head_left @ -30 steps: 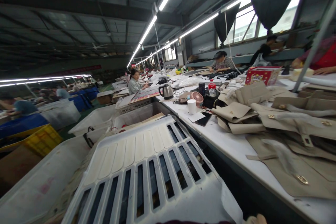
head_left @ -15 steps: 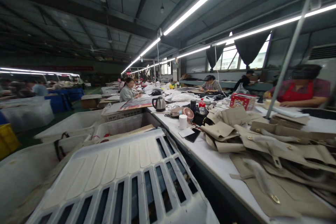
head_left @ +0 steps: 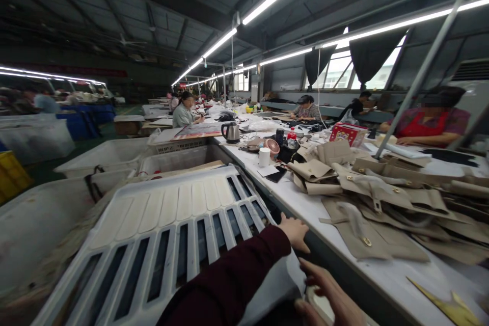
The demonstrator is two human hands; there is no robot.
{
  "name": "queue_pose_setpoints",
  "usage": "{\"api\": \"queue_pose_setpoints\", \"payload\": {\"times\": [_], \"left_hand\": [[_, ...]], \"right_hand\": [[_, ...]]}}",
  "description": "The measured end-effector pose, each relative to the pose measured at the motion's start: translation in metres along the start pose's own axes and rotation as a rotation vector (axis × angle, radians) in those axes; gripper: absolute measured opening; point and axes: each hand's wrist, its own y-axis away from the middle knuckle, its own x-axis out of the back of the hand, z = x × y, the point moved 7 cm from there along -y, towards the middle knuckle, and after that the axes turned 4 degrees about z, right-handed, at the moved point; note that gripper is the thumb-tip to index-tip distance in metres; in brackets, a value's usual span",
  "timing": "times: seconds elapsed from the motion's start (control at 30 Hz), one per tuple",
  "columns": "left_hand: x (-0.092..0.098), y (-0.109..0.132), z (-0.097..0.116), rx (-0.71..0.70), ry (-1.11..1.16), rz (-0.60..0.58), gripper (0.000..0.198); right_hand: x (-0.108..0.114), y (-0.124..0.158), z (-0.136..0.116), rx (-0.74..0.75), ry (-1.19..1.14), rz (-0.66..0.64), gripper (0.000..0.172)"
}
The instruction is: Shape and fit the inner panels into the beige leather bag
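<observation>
My left hand (head_left: pixel 293 232), in a dark maroon sleeve, reaches over the right side of a white slatted plastic rack (head_left: pixel 183 219). Its fingers are stretched out and apart, close to the edge of the white worktable (head_left: pixel 378 290). Lower down, my right hand (head_left: pixel 332 293) is partly cut off by the bottom edge of the view. Its thumb and fingers stand apart beside a pale rounded thing (head_left: pixel 321 305) that I cannot make out. Beige bag pieces (head_left: pixel 376 229) with gold-coloured fittings lie in a heap on the table to the right.
A kettle (head_left: pixel 231 133), a white cup (head_left: pixel 264 157), a small pink fan (head_left: pixel 272 147) and a dark phone (head_left: pixel 275 174) stand or lie on the table. A gold-coloured pointed thing (head_left: pixel 446 305) lies near its front edge. White bins (head_left: pixel 103 158) stand left; several people sit around.
Both my hands have come into view from below, the left reaching forward over the rack. The view has tipped down a little, and the gold-coloured thing now shows at the lower right.
</observation>
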Motion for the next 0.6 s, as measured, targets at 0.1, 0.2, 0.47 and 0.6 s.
{"api": "queue_pose_setpoints", "payload": {"times": [0.1, 0.2, 0.47, 0.6], "left_hand": [[0.01, 0.0, -0.017, 0.106, -0.119, 0.047, 0.063], [0.015, 0.008, -0.036, 0.2, -0.197, 0.064, 0.054], [0.03, 0.044, -0.091, 0.424, -0.096, 0.152, 0.026], [0.063, 0.06, -0.121, 0.54, 0.19, 0.274, 0.027]], "right_hand": [[-0.024, -0.049, -0.096, 0.218, -0.152, 0.074, 0.048], [-0.036, -0.068, -0.155, 0.469, 0.016, 0.236, 0.025], [-0.045, -0.078, -0.154, 0.26, -0.295, 0.156, 0.035], [-0.086, -0.052, -0.142, -0.17, -0.694, -0.129, 0.044]]}}
